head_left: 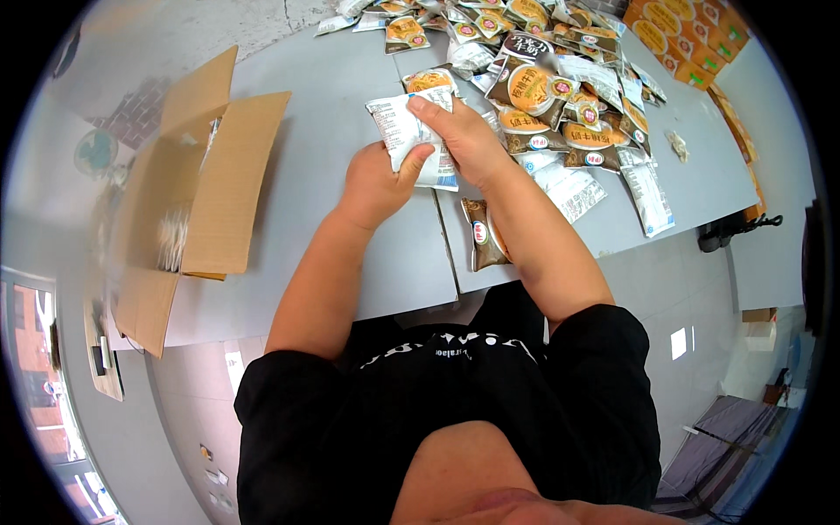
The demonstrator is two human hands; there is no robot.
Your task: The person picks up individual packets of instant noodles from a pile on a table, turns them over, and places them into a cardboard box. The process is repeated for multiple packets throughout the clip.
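Observation:
Over the middle of the table, both hands grip a milk pouch [401, 124] with its white printed back facing up. My left hand [378, 182] is closed round its lower left side, the thumb lying on top. From the right, my right hand [465, 140] pinches it, with the thumb pressed on the upper face. Whether more than one pouch is stacked there I cannot tell, and most of the fingers are hidden underneath. Just beyond lies a brown and orange pouch [429, 80]. Another brown pouch [483, 234] rests by my right forearm.
An open cardboard box [229, 188] stands at the left with its flaps out and pouches [172, 238] upright inside. A large loose heap of pouches [534, 92] covers the table's [324, 166] far right. Orange cartons [678, 39] are stacked beyond it. A crumpled scrap [676, 146] lies on the right.

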